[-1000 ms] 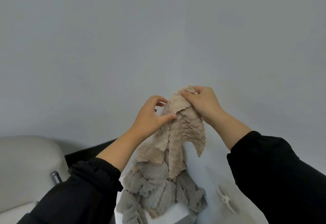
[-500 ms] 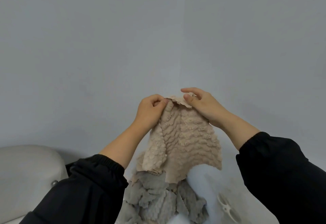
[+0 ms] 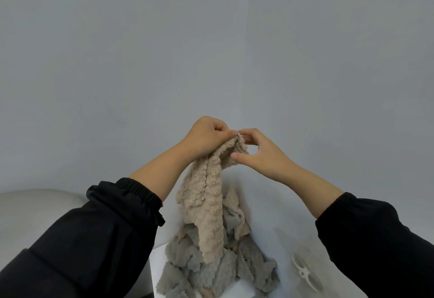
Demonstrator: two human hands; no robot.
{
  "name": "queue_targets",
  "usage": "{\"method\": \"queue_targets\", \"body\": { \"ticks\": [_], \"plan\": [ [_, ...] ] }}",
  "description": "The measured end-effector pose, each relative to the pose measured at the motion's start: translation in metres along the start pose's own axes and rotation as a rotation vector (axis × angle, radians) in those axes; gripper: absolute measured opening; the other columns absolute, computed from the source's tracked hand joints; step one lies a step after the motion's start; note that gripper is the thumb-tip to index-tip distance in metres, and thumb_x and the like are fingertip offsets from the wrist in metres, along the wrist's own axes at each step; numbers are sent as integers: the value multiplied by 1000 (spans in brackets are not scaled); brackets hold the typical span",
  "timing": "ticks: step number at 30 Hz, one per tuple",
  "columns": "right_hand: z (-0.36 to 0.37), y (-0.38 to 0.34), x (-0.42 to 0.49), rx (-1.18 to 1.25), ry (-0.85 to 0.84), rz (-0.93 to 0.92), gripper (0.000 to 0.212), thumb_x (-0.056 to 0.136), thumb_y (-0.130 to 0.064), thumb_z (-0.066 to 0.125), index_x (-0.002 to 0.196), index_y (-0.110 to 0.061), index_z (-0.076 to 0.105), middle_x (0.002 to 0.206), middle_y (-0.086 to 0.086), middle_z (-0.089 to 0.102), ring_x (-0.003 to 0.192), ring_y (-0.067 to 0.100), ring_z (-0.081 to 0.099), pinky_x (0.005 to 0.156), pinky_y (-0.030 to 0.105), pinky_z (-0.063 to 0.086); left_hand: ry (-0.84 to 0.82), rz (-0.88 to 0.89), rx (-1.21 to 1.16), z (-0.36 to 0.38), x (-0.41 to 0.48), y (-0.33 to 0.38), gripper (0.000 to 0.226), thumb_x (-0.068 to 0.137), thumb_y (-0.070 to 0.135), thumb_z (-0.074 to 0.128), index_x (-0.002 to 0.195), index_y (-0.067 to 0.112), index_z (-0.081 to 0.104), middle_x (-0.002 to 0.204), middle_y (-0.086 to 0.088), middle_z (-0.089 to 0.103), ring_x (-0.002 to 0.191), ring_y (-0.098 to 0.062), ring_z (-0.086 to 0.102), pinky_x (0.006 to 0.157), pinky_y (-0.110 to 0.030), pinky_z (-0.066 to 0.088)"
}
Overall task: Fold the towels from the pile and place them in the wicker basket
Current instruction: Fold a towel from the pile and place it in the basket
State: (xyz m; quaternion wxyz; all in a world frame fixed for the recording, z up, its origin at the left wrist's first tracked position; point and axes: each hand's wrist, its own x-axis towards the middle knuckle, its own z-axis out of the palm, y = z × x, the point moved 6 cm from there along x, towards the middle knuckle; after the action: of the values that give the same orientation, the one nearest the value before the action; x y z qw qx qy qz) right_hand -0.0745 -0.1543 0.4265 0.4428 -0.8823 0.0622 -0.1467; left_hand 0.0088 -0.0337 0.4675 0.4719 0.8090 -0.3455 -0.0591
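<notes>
Beige towel (image 3: 209,194): centre, hanging, now bunched narrow, formerly spread. Left hand (image 3: 206,135), right hand (image 3: 263,154): drawn together, both pinching its top edge. Towel pile (image 3: 218,272): 6 o'clock, partly hidden behind it. White cross-shaped piece (image 3: 304,274): 5 o'clock.

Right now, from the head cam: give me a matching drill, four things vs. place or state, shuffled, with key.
Things:
1. beige towel
2. towel pile
3. left hand
4. white cross-shaped piece

Place or state:
a. lies flat on the white surface, right of the heap
b. held up in the air, hanging down
c. heaped on the surface, mostly grey
d. pinches the cloth's top edge

Pairs: 1-b, 2-c, 3-d, 4-a
</notes>
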Motion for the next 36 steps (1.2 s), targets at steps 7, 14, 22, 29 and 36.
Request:
{"method": "queue_targets", "body": {
  "ticks": [7, 14, 22, 29, 36],
  "plan": [
    [-3, 0, -3, 7, 163, -68, 5, 86, -17, 66, 89, -18, 63, 82, -2, 62, 73, 7, 53, 66, 21, 42, -79, -35, -76, 3, -3, 1, 23, 88, 22, 67, 74, 4, 66, 40, 14, 49, 34, 2, 42, 39, -11, 34],
    [-28, -9, 2, 67, 275, -62, 43, 92, -23, 60, 57, 0, 48, 55, 6, 36, 53, 8, 36, 53, 23, 28, -159, -100, -14, 5, -2, -27, 20, 84, 16, 70, 66, 12, 62, 49, 6, 47, 44, -7, 42, 46, -17, 36],
    [-38, -10, 3, 21, 310, -17, 17, 90, -23, 64, 80, -13, 74, 73, -13, 65, 72, -2, 59, 67, 12, 41, -112, -198, 339, 1, 2, -80, 36, 76, -3, 50, 53, 15, 29, 53, -2, 30, 52, -17, 29, 51, -26, 21],
    [-63, 8, 2, -87, 388, 100, 24, 87, -24, 66, 78, -3, 72, 78, 1, 68, 81, 18, 63, 77, 27, 45, -42, -361, 217, -16, -1, -121, 21, 84, 6, 59, 66, 9, 49, 64, -9, 43, 58, -20, 40, 53, -26, 32],
    [-69, 29, -7, 129, 184, 247, 39, 88, -2, 51, 119, -23, 61, 54, -1, 45, 48, 14, 39, 49, 25, 34, 73, -491, -586, -21, -9, -126, 13, 87, 15, 68, 93, 4, 65, 89, -10, 67, 78, -20, 65, 69, -28, 58]
  ]
}}
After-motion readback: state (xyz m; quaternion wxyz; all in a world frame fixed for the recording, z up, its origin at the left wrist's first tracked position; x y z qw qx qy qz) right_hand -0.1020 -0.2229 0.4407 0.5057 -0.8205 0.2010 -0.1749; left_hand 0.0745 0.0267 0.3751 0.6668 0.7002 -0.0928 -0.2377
